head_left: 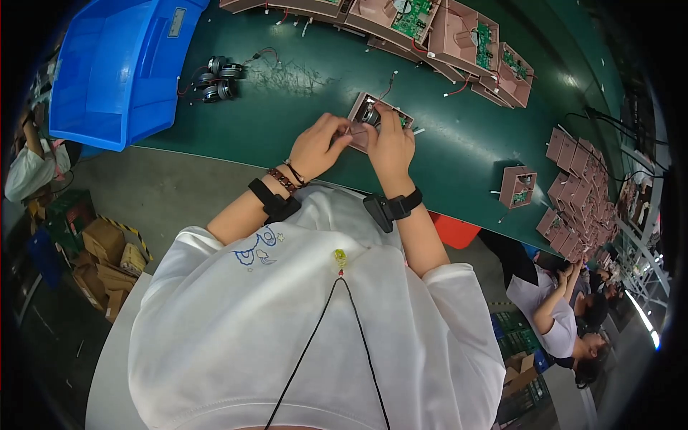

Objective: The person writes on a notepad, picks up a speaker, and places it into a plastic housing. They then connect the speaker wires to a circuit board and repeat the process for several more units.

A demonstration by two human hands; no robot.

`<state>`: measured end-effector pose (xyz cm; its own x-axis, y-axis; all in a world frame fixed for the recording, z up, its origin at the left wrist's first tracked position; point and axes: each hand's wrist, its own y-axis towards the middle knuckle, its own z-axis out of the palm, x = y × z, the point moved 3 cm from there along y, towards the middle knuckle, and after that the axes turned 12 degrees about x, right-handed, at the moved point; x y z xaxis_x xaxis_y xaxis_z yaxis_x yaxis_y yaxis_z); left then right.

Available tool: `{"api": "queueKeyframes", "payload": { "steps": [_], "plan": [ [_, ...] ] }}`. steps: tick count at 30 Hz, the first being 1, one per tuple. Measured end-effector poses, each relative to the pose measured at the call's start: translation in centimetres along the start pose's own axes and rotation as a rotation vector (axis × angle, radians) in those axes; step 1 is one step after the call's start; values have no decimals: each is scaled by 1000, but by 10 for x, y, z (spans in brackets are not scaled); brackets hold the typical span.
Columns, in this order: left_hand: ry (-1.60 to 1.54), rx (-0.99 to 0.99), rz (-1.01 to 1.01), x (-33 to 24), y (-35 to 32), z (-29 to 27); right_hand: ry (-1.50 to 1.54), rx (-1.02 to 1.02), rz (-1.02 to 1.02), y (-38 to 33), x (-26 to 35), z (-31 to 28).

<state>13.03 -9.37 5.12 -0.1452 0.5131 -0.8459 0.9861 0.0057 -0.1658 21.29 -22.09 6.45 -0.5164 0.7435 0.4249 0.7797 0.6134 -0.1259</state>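
Note:
A small pinkish-brown plastic housing (360,142) lies at the table's near edge, in front of me. Inside it sits a round dark speaker (370,115), partly covered by fingers. My right hand (391,148) reaches over the housing and grips it, its fingertips at the speaker and its thumb over the inside. At the left side of the housing, my left hand (318,149) has thumb and fingertips pinched together; whatever they hold is too small to name. A red and black wire (390,84) sticks out beyond the housing's far side.
Loose speakers (218,77) with wires lie left on the green table (301,86), beside a blue bin (92,79). Housings with circuit boards (459,39) line the far side. Another housing (517,188) and a heap of housings (582,186) are right, near a co-worker (548,308).

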Motion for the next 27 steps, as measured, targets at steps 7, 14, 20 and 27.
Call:
{"api": "queueKeyframes", "payload": {
  "steps": [7,14,20,27],
  "plan": [
    [-120,56,-234,17,24,-4,8,-46,47,2,-3,5],
    [-132,87,-154,16,31,-5,-26,-29,23,4,-5,7],
    [-128,50,-176,15,41,0,-85,-43,-3,7,-5,7],
    [-72,96,-278,14,56,-6,-168,6,33,13,2,3]
  ]
}}
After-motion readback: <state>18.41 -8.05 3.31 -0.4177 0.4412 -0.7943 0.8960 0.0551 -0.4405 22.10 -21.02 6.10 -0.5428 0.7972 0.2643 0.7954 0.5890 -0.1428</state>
